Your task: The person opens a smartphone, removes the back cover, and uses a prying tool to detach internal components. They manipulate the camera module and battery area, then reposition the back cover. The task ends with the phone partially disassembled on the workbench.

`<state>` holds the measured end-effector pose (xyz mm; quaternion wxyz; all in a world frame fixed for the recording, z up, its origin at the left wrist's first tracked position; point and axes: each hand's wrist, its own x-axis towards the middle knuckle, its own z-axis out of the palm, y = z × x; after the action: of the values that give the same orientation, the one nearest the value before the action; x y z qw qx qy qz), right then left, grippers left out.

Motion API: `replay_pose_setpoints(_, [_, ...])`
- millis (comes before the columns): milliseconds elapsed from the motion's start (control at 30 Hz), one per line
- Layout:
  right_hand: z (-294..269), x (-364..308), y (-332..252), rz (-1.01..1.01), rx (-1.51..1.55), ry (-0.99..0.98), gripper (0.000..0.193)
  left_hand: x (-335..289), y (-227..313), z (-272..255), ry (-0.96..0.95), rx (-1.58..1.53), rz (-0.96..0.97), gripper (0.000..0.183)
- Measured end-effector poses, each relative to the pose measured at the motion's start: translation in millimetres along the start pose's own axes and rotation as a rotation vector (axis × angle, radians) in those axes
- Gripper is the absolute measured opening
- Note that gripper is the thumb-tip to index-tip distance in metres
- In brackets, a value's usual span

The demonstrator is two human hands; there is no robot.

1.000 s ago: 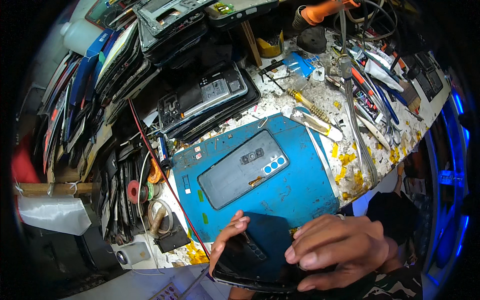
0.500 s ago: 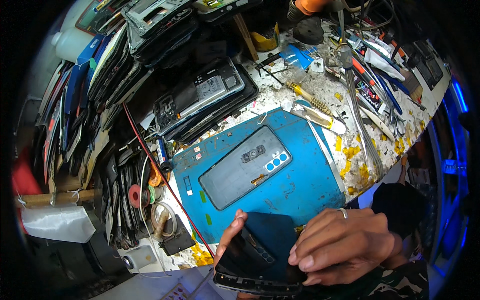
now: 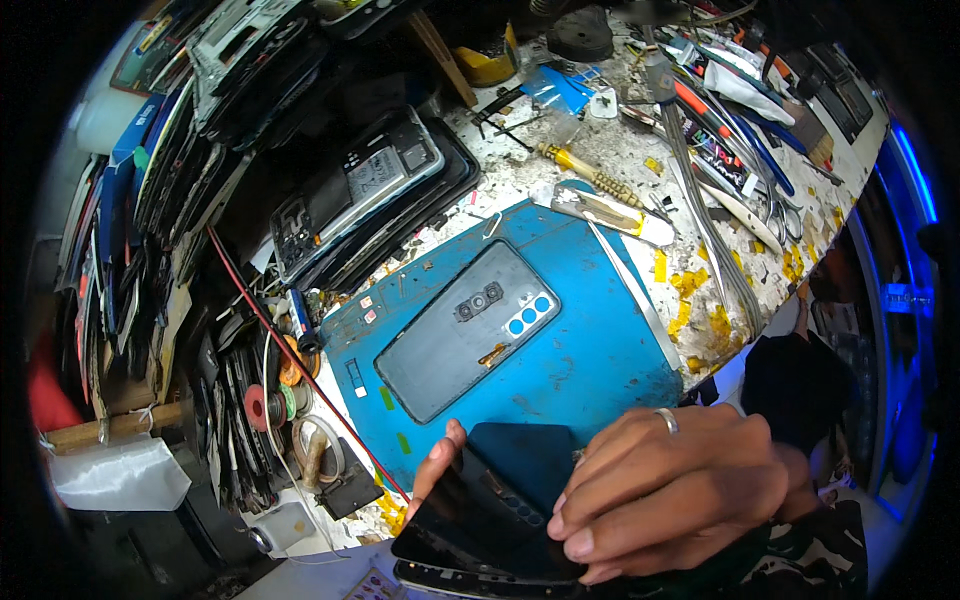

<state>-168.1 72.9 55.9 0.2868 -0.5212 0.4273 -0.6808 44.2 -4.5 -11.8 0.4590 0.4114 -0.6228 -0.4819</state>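
A phone with a glossy black screen is held tilted at the near edge of the bench. Its screen mirrors the blue mat and the camera rings. My left hand grips its left side; only a finger shows, and the rest is behind the phone. My right hand, with a ring on one finger, is closed at the phone's right edge, fingertips pressed together; whether they pinch something small I cannot tell. Just beyond lies a grey phone back panel with camera openings, flat on the blue mat.
Stacked phone parts stand beyond the mat, with more stacks at far left. A yellow-handled screwdriver, a metal strip and grey cables lie at the right. A red cable crosses the left side.
The bench has shifted left in the view. Within my hands, the phone has tipped slightly, its near rim showing thinner. My right fingers remain at its right edge.
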Motion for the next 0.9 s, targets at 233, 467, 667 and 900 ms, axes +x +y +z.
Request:
replay_pose_setpoints(233, [4.5, 1.2, 6.3, -0.036, 0.047, 0.046, 0.027, 2.5, -24.5, -1.7, 0.119, 0.029, 0.002, 0.073])
replay_pose_setpoints(467, [-15.2, 22.3, 28.4, -0.145, 0.167, -0.258, 0.048, 13.6, -38.6, -23.4, 0.135, -0.316, -0.206, 0.061])
replay_pose_setpoints(667, [-33.9, 65.7, 50.1, -0.096, 0.197, -0.772, 0.074, 37.6, -38.7, -23.1, 0.178, -0.319, -0.101, 0.063])
replay_pose_setpoints(900, [-25.8, 90.9, 59.5, -0.005, 0.232, -1.017, 0.091, 52.8, -36.7, -21.4, 0.192, -0.307, -0.088, 0.065])
